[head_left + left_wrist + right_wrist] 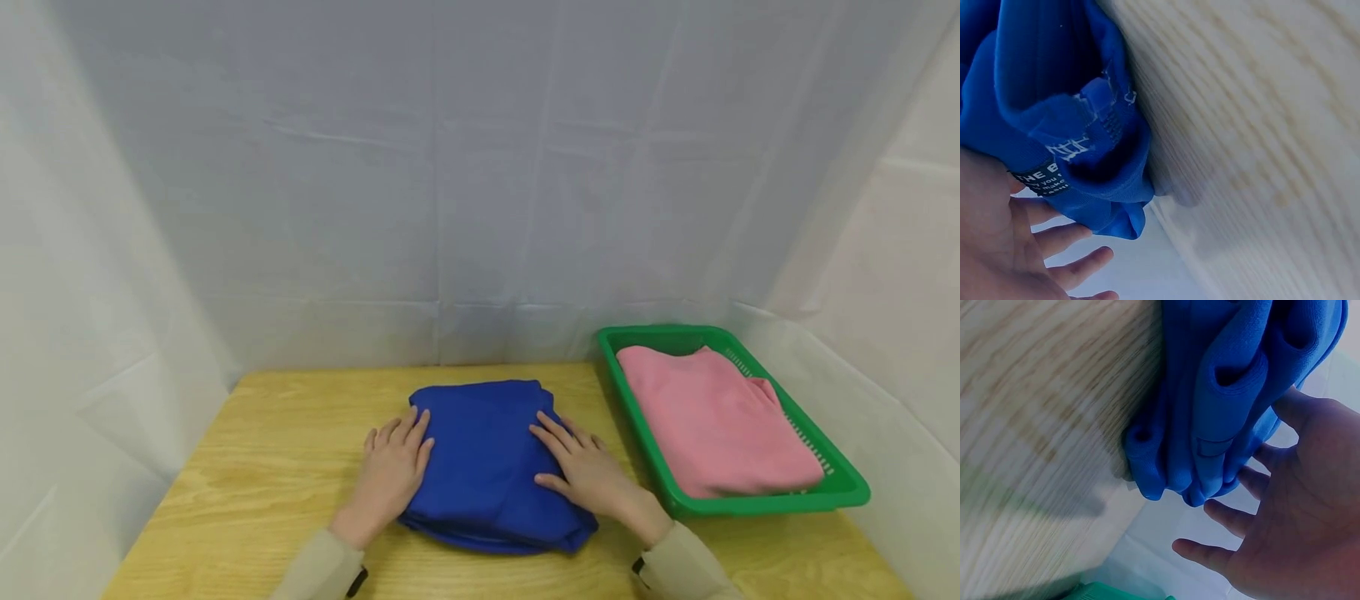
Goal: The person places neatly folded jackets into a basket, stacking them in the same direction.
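A folded blue garment (480,450) lies on the wooden table in front of me, its layers stacked into a rough square. My left hand (392,471) rests on its left edge with the fingers spread. On the opposite edge lies my right hand (588,471), fingers also spread and fairly straight. In the left wrist view the garment's side (1041,94) shows folded layers, pale stitching and a dark label (1041,179) with white letters. Rounded folds of the blue cloth (1229,394) appear beside the right fingers in the right wrist view.
A green plastic basket (647,442) stands at the right of the table, with a folded pink garment (712,425) in it. The wooden table (285,450) meets white sheeting (450,208) at the back, and more sheeting hangs at both sides.
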`<move>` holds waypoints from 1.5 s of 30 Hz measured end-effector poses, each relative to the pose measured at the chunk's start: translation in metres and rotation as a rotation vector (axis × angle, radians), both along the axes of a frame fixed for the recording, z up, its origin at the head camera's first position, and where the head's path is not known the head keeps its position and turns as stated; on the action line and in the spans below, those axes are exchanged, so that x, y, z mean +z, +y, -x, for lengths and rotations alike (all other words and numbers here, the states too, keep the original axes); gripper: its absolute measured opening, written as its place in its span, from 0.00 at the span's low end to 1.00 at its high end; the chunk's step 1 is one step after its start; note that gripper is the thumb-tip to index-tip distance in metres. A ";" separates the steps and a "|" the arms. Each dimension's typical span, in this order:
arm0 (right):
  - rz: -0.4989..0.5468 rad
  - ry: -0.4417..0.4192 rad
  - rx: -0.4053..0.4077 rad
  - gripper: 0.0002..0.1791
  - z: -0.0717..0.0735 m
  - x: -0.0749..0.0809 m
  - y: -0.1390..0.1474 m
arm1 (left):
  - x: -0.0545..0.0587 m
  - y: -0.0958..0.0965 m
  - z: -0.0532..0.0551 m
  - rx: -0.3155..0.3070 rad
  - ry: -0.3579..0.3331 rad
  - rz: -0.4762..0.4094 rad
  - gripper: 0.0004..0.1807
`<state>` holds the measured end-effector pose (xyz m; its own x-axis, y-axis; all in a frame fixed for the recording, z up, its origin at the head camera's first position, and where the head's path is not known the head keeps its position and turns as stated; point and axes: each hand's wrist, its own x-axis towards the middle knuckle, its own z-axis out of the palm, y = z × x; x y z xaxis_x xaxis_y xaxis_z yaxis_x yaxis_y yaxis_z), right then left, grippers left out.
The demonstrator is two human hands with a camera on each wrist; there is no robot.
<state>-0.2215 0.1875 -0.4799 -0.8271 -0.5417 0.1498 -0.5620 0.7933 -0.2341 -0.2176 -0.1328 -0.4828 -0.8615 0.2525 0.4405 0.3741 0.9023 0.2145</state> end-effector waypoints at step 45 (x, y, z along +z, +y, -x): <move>0.412 -0.417 -0.306 0.50 0.011 0.001 -0.012 | -0.001 0.002 -0.003 0.028 -0.548 -0.540 0.44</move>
<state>-0.2324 0.1753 -0.4792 -0.9682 -0.2400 -0.0713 -0.1223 0.7020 -0.7016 -0.2144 -0.1312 -0.4834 -0.9951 0.0990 0.0048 0.0661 0.6275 0.7758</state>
